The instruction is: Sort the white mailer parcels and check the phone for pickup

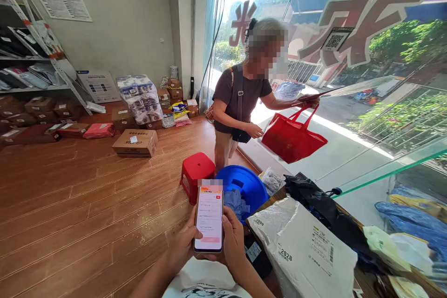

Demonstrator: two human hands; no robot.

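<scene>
A smartphone [208, 221] with a lit screen is held upright in front of my body, low in the middle of the view. My left hand [185, 240] grips its left edge, the thumb lying over the lower left of the screen. On the other side my right hand [233, 233] closes round the right edge, its thumb along the rim. The screen shows a list of lines and a pink bar near the bottom; the text is too small to read. Fingers behind the phone are hidden.
A person [240, 88] stands ahead, a red tote bag [293, 137] hanging from one arm. Close by are a red stool [198, 172], a blue bin [256, 188] and white parcels [307, 237] on a table at right. Cartons [135, 143] and a parcel shelf [35, 60] stand left.
</scene>
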